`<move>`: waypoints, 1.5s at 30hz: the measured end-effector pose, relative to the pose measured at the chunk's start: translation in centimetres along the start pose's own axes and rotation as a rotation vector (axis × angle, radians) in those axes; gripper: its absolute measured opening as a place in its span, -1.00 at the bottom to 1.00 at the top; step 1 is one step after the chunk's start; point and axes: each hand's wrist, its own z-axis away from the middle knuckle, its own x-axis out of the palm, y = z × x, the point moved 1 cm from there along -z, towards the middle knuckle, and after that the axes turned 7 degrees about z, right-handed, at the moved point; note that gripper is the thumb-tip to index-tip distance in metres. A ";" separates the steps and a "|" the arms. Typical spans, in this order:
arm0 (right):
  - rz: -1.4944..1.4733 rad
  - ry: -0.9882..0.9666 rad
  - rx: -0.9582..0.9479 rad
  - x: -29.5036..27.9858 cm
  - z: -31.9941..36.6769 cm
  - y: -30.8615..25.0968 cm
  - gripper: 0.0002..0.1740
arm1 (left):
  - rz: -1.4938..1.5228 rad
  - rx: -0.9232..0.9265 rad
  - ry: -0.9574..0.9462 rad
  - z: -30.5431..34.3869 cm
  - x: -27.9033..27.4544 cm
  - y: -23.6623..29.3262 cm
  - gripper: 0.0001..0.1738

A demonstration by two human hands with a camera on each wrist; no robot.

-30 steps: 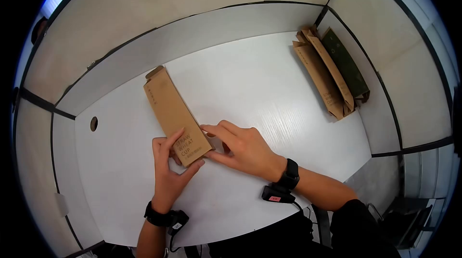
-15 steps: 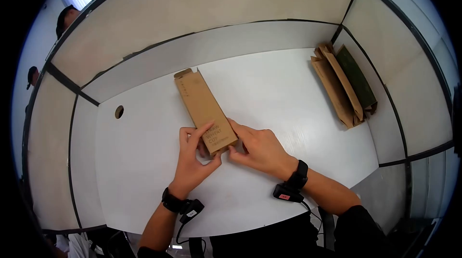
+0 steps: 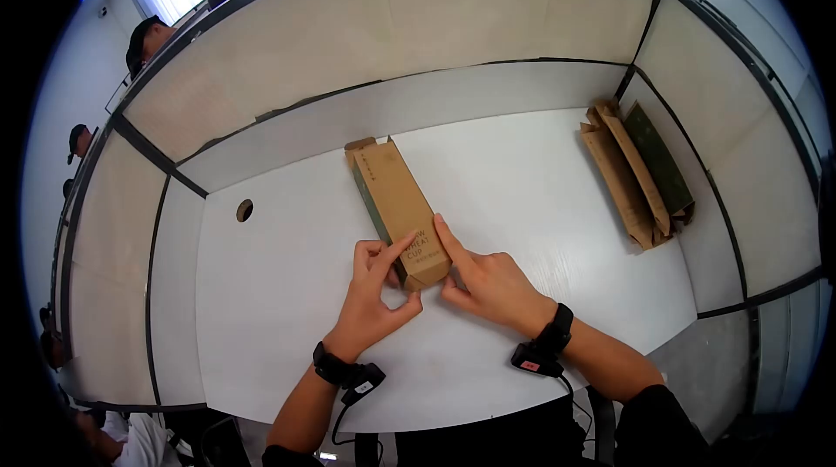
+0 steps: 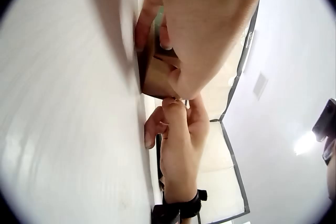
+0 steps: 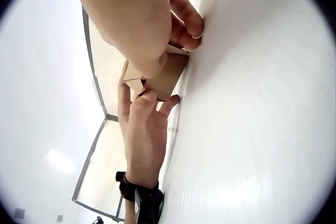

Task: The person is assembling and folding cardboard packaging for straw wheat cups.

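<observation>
A long brown cardboard box (image 3: 397, 197) printed "STRAW WHEAT CUP" lies on the white table, its green left side showing. At its near end, my left hand (image 3: 370, 302) grips it, index finger over the printed top and thumb at the end flap. My right hand (image 3: 496, 282) holds the right side, index finger along the edge and thumb at the near end. Close up in the right wrist view, both thumbs meet the folded end of the box (image 5: 167, 77). A small gap shows beside a flap there. The far end has a flap standing out.
Flattened brown cartons (image 3: 623, 184) and a dark green one (image 3: 659, 158) lean together by the right partition. Pale panels (image 3: 374, 23) wall the table at the back and sides. A round cable hole (image 3: 245, 210) is in the tabletop at left.
The view has shifted, so box and hands appear farther right. The box's green left side has come into view, and its near end now looks folded over. Both hands stay at that end.
</observation>
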 end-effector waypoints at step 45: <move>-0.240 0.168 0.032 0.9 0.0 0.5 -0.26 | -0.077 0.126 0.114 0.3 0.3 -0.9 -0.68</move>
